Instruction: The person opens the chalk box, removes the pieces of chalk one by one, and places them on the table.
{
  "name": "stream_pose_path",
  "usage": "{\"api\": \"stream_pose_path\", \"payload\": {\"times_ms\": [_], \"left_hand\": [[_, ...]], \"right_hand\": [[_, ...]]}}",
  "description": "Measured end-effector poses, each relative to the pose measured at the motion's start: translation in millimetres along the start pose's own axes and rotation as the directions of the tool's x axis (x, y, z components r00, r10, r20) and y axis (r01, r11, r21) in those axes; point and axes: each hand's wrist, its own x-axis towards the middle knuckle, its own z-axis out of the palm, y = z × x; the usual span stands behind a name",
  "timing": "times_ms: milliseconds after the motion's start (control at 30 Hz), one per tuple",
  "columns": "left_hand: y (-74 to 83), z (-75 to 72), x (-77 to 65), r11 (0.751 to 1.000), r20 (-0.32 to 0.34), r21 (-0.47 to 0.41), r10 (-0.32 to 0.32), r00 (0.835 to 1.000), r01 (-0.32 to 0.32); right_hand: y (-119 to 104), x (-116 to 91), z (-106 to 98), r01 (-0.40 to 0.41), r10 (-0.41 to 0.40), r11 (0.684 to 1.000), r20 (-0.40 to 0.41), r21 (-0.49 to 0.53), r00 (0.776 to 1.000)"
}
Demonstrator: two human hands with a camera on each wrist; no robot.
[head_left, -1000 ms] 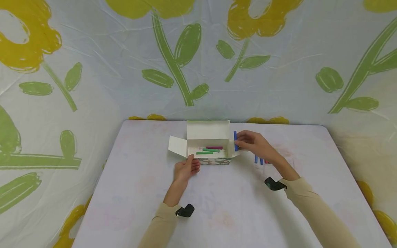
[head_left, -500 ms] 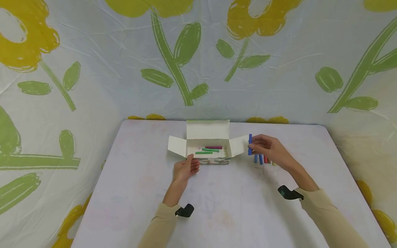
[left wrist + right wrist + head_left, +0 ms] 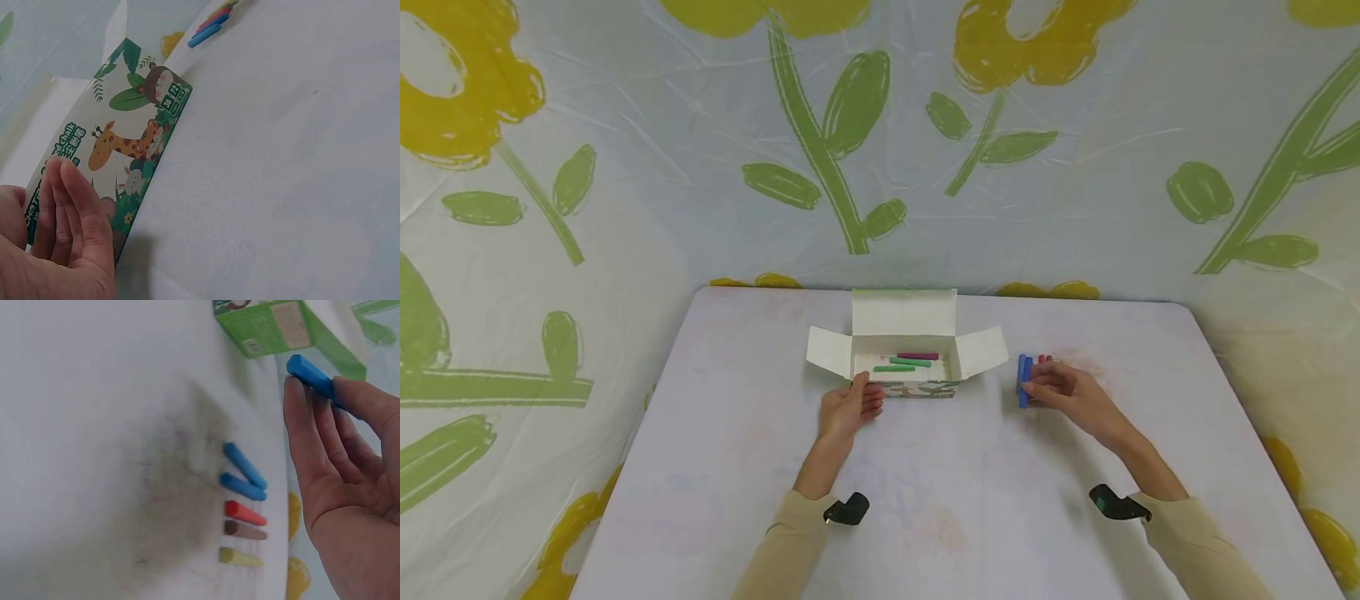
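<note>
Beyond the right grip (image 3: pixel 1078 404) I see a creased, pale wall covering (image 3: pixel 1112 217) printed with yellow flowers (image 3: pixel 981 54) and green leaves (image 3: pixel 857 104); it hangs on either side too. Below the grip lies a whitish table (image 3: pixel 977 475), round-cornered at its far end, faintly smudged, softly lit.

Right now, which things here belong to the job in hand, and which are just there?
Seemingly part of the job:
open chalk box, gripped by the left hand
blue chalk stick, pinched by the right hand
two green sticks and a purple stick inside the box
five loose chalk sticks, blue, red, brown and yellow

Seemingly just there:
table
flowered backdrop
black wrist devices
</note>
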Motion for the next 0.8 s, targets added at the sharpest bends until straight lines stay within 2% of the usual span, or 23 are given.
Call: {"api": "stream_pose_path", "payload": {"times_ms": [333, 600, 800], "left_hand": [[1.9, 1.4, -1.2, 1.000, -0.006, 0.004, -0.001, 1.000, 0.001], [2.9, 1.6, -1.7, 1.000, -0.017, 0.009, -0.018, 1.000, 0.018], [2.3, 1.0, -1.8, 1.000, -0.010, 0.002, -0.016, 1.000, 0.016]], "right_hand": [[23.5, -8.3, 13.8, -0.086, 0.086, 0.992, 0.003, -0.091, 0.996], [21.4, -5.9, 26.2, -0.113, 0.110, 0.977, -0.027, -0.183, 0.994], [21.4, -2.0, 29.7, -0.093, 0.087, 0.954, -0.036, -0.286, 0.996]]}}
